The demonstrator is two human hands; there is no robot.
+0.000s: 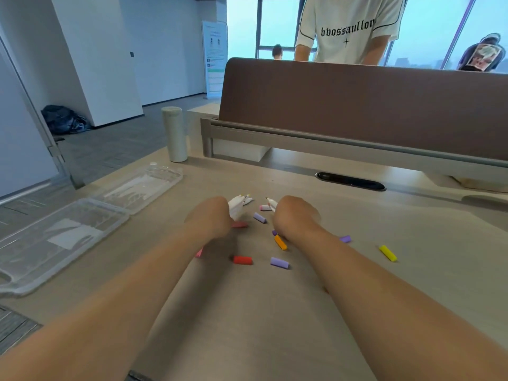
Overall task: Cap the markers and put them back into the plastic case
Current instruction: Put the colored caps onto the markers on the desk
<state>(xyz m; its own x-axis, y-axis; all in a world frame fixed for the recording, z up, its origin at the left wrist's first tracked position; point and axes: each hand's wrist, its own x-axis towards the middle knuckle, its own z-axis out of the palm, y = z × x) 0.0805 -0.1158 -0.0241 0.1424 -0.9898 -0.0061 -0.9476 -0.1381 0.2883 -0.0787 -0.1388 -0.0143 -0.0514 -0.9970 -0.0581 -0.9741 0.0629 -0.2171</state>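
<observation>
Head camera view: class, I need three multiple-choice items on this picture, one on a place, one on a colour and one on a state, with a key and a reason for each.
1. Where does the plastic case lie?
A. On the desk, to the person's left
B. Between the two hands
C. On top of the brown divider

2. What colour is the cap lying farthest right on the desk?
A. Red
B. Yellow
C. Green

3. In what state is the plastic case?
A. Shut
B. Standing on its edge
C. Open, both halves flat

Key:
1 A: the case lies on the desk, left of the left hand.
2 B: the cap lying alone at the right is yellow.
3 C: the two clear halves lie side by side, insides facing up.
</observation>
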